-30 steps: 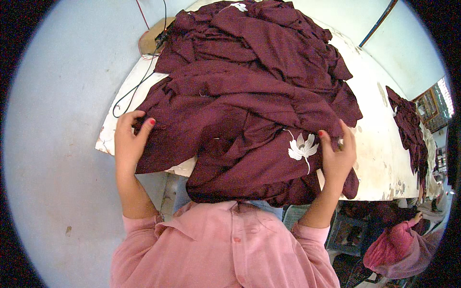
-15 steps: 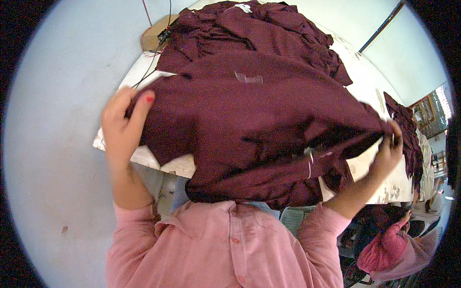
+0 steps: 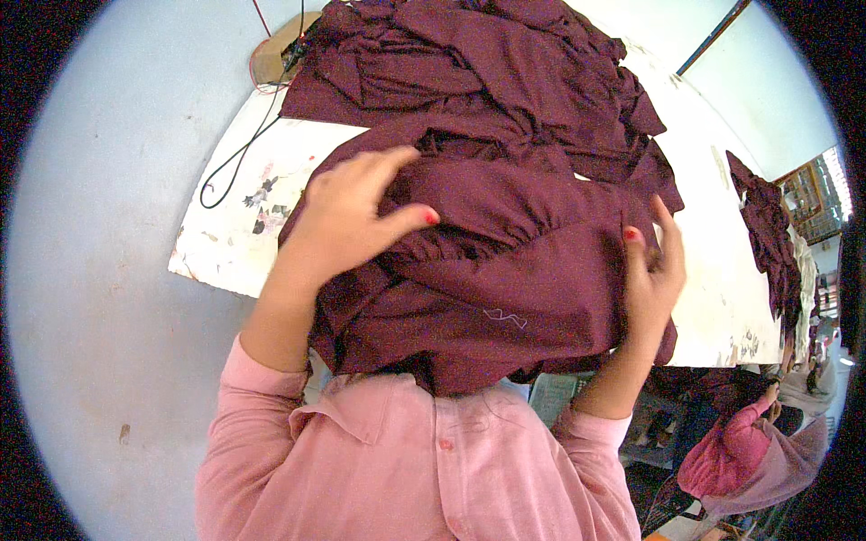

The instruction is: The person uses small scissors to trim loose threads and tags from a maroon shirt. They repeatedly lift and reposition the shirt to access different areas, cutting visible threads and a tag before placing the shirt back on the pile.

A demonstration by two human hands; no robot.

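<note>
A maroon garment (image 3: 523, 270) lies bunched and folded over the near edge of the table, close against my body. Gathers show across its middle, and a loose white thread (image 3: 505, 317) rests on its front. Over its left part is my left hand (image 3: 356, 207), thumb and fingers spread, seemingly closed on no cloth. My right hand (image 3: 657, 275) is at the garment's right side, its thumb apart from the stretched fingers. Whether either palm touches the cloth is hard to tell. Beyond it, a large heap of maroon garments (image 3: 451, 68) covers the far part of the table.
The white, stained table (image 3: 225, 230) meets a pale wall on the left. A black cable (image 3: 236, 167) loops by a brown wooden piece (image 3: 271, 63). More maroon cloth (image 3: 767, 239) hangs at the right. A seated co-worker in pink (image 3: 731, 455) is at lower right.
The garment was spread wide between both hands; now it is lowered and bunched near me. My hands have moved inward and loosened from its edges. The cable and table surface are more exposed.
</note>
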